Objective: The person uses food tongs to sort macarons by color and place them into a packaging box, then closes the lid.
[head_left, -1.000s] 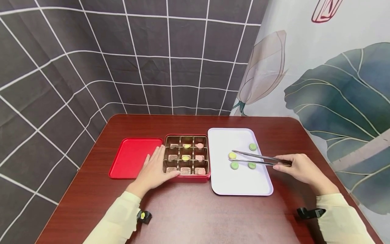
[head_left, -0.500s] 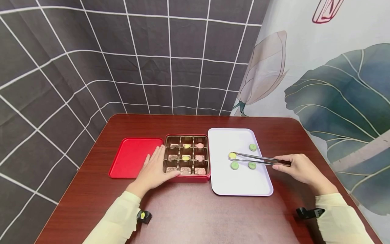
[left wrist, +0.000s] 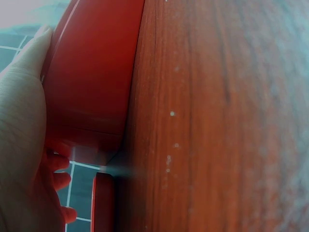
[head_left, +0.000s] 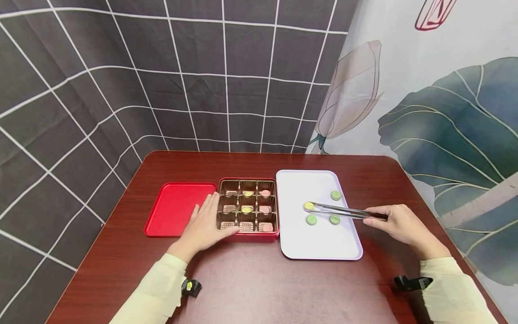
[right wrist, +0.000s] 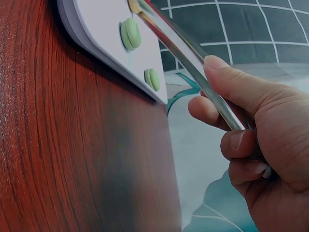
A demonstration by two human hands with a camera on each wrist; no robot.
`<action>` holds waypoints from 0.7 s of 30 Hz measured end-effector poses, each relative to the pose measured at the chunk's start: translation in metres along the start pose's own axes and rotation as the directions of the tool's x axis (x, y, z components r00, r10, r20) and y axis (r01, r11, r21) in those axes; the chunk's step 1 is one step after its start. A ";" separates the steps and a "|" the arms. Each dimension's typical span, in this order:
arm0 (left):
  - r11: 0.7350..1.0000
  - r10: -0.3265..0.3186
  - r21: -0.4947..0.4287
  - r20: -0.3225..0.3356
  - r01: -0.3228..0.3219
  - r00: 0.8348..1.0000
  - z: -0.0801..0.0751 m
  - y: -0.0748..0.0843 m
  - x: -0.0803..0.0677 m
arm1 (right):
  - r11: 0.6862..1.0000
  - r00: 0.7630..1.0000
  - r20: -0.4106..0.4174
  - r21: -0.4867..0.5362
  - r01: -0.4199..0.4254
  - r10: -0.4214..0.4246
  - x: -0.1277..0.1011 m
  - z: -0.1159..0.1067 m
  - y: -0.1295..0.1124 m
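My right hand (head_left: 398, 222) grips metal tongs (head_left: 344, 211) (right wrist: 193, 72), whose tips close on a yellow-green macaron (head_left: 309, 206) on the white tray (head_left: 319, 245). Three green macarons (head_left: 334, 195) (head_left: 311, 219) (head_left: 334, 219) lie on the tray around the tongs; two show in the right wrist view (right wrist: 130, 34) (right wrist: 153, 79). My left hand (head_left: 204, 225) rests flat against the left side of the red tin (head_left: 247, 236) (left wrist: 91, 77), fingers straight. The tin's brown insert (head_left: 247, 209) holds brown, yellow and pink sweets in its cells.
The red lid (head_left: 176, 209) lies flat to the left of the tin. All of it sits on a dark wooden table (head_left: 259, 283). Grid-patterned cloth hangs behind, a leaf-printed curtain at the right.
The tongs' arms have come together on the yellow-green macaron. My left hand has stayed in place.
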State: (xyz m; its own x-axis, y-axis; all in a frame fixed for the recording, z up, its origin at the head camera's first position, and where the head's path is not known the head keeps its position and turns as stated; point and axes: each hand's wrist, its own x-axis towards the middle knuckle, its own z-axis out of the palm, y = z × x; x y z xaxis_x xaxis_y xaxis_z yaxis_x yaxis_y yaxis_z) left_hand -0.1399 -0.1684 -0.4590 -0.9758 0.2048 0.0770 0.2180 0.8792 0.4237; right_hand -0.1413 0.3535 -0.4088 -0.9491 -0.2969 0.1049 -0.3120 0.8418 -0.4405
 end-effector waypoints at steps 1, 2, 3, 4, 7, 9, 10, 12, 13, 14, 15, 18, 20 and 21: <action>1.000 0.000 0.002 0.000 0.000 1.000 0.000 0.000 0.000 | 1.000 1.000 -0.001 0.000 0.000 0.000 0.000 0.000 0.000; 1.000 0.000 0.003 0.001 0.000 1.000 0.000 0.000 0.000 | 1.000 1.000 -0.002 0.001 0.000 0.000 0.000 0.000 0.000; 1.000 0.000 0.004 0.001 0.000 1.000 0.000 0.000 0.000 | 1.000 1.000 -0.001 0.001 0.000 0.000 0.000 0.000 0.000; 1.000 0.000 0.005 0.002 0.000 1.000 0.000 0.000 0.000 | 1.000 1.000 0.000 0.002 -0.001 0.001 0.000 0.000 0.000; 1.000 -0.002 0.003 0.000 0.002 1.000 0.000 0.000 0.000 | 1.000 1.000 0.002 0.002 -0.005 0.005 -0.001 0.000 -0.001; 1.000 0.004 0.001 -0.005 -0.004 1.000 0.000 0.000 -0.001 | 1.000 1.000 0.003 0.002 -0.007 0.007 -0.001 -0.001 -0.001; 1.000 0.006 -0.001 -0.008 -0.006 1.000 0.000 0.000 -0.001 | 1.000 1.000 0.003 0.002 -0.007 0.007 -0.001 -0.001 -0.001; 1.000 0.008 -0.004 -0.012 -0.008 1.000 0.000 0.000 -0.001 | 1.000 1.000 0.003 0.003 -0.004 0.004 0.000 -0.001 -0.002; 1.000 0.010 -0.005 -0.013 -0.010 1.000 0.000 0.000 -0.001 | 1.000 1.000 0.001 0.003 -0.001 0.001 0.000 -0.002 -0.003; 1.000 0.012 -0.006 -0.012 -0.012 1.000 0.000 0.000 -0.001 | 1.000 1.000 0.001 0.004 0.001 -0.001 0.000 -0.002 -0.003; 1.000 0.015 -0.006 -0.009 -0.015 1.000 -0.001 0.000 -0.001 | 1.000 1.000 0.000 0.006 0.004 -0.004 0.000 -0.002 -0.003; 1.000 0.010 -0.012 0.000 -0.010 1.000 -0.002 0.000 -0.001 | 1.000 1.000 -0.008 0.006 0.010 -0.010 0.001 -0.004 -0.005; 1.000 0.011 -0.016 0.007 -0.011 1.000 -0.002 0.000 -0.002 | 1.000 1.000 -0.015 0.005 0.014 -0.014 0.001 -0.004 -0.006; 1.000 0.011 -0.017 0.008 -0.011 1.000 -0.003 0.000 -0.002 | 1.000 1.000 -0.019 0.004 0.016 -0.016 0.001 -0.005 -0.006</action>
State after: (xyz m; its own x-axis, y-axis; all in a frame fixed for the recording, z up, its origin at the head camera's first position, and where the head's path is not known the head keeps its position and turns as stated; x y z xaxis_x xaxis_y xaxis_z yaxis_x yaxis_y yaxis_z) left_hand -0.1383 -0.1697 -0.4567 -0.9732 0.2176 0.0742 0.2278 0.8696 0.4381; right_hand -0.1408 0.3500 -0.4018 -0.9446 -0.3019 0.1287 -0.3272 0.8352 -0.4420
